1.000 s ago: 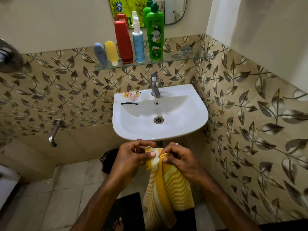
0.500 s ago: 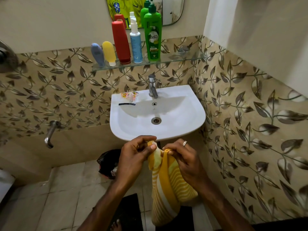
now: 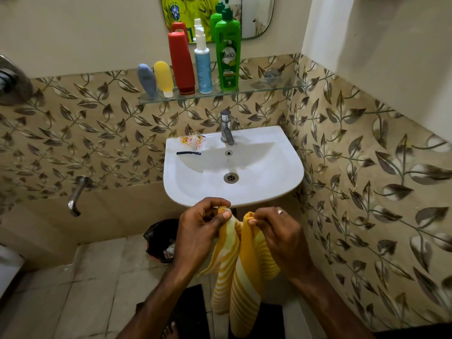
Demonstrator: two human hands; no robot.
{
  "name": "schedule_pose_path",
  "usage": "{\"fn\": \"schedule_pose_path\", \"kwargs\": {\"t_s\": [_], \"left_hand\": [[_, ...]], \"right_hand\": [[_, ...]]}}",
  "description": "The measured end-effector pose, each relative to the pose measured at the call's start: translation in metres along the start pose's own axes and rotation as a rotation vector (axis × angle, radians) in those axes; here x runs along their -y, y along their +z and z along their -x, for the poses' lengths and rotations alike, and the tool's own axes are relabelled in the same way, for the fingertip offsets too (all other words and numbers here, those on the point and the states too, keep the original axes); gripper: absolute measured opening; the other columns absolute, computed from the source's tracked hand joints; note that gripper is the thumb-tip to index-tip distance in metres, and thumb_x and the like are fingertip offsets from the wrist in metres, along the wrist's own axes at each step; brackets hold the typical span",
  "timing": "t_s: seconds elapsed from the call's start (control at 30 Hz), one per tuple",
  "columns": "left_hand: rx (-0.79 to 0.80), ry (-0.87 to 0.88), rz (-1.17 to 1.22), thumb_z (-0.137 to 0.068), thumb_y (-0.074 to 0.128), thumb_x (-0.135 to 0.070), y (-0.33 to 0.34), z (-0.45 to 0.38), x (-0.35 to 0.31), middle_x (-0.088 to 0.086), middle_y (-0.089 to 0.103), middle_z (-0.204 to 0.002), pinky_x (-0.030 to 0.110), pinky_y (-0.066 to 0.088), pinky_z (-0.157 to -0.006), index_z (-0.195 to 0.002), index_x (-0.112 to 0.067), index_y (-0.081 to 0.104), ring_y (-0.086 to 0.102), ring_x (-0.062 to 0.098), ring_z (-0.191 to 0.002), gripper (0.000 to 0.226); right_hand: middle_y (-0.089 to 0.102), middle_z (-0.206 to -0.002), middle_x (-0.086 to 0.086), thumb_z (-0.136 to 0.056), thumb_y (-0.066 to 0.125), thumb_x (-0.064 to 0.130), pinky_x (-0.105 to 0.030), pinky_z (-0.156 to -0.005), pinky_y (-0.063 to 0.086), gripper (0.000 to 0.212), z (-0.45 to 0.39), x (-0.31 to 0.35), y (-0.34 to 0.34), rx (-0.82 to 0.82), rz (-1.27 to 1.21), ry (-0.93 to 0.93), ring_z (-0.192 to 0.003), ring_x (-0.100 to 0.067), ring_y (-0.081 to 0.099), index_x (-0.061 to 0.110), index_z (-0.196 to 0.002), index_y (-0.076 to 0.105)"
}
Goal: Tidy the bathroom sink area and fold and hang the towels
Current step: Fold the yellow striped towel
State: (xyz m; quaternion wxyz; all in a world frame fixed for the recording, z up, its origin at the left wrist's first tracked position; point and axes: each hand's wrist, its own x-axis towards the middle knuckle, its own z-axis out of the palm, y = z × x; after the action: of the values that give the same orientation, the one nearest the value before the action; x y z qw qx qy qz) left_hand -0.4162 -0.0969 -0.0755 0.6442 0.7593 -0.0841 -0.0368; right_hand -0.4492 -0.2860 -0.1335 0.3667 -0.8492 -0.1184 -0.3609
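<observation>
A yellow and white striped towel hangs in front of the white sink, below its front rim. My left hand pinches one top corner of the towel between thumb and fingers. My right hand, with a ring on one finger, pinches the other top corner a short way to the right. The cloth sags between the two corners and hangs down toward the floor. Small sachets and a thin black strip lie on the sink's back left rim.
A glass shelf above the tap carries several bottles, the tallest a green one. A mirror hangs above. A black bag sits on the floor under the sink, a dark mat lies by my foot, and a wall spout sticks out at left.
My hands have drawn slightly apart along the towel's top edge, opening a gap between the two pinched corners. The towel hangs a little more spread.
</observation>
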Motion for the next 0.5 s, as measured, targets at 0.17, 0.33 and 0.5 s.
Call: {"fn": "schedule_pose_path", "kwargs": {"t_s": [0.17,0.33,0.5], "left_hand": [[-0.016,0.000,-0.056,-0.089,0.070,-0.015,-0.0022,-0.0031,0.0036,0.000,0.074,-0.086,0.024,0.058,-0.062,-0.104,-0.028,0.074,0.072,0.013,-0.081,0.020],[-0.052,-0.026,-0.099,-0.084,0.076,-0.020,-0.0007,-0.0050,0.0049,-0.004,0.075,-0.084,0.022,0.057,-0.066,-0.105,-0.027,0.071,0.071,0.005,-0.080,0.022],[-0.032,-0.002,-0.165,-0.082,0.078,-0.020,0.0042,-0.0052,0.0048,-0.013,0.076,-0.083,0.015,0.055,-0.066,-0.093,-0.022,0.072,0.070,-0.002,-0.079,0.013]], "right_hand": [[0.072,-0.089,0.013,-0.092,0.069,0.006,-0.025,-0.070,0.059,0.028,-0.0021,0.0023,-0.0014,0.119,-0.305,0.290,-0.086,-0.003,0.071,0.030,-0.102,0.060],[0.071,-0.096,0.010,-0.090,0.069,0.009,-0.041,-0.068,0.059,0.029,-0.0056,0.0039,-0.0057,0.156,-0.406,0.287,-0.081,-0.016,0.071,0.033,-0.104,0.062],[0.069,-0.095,0.013,-0.087,0.072,0.022,-0.049,-0.061,0.055,0.025,-0.0060,0.0060,-0.0042,0.174,-0.444,0.238,-0.073,-0.017,0.066,0.037,-0.105,0.062]]}}
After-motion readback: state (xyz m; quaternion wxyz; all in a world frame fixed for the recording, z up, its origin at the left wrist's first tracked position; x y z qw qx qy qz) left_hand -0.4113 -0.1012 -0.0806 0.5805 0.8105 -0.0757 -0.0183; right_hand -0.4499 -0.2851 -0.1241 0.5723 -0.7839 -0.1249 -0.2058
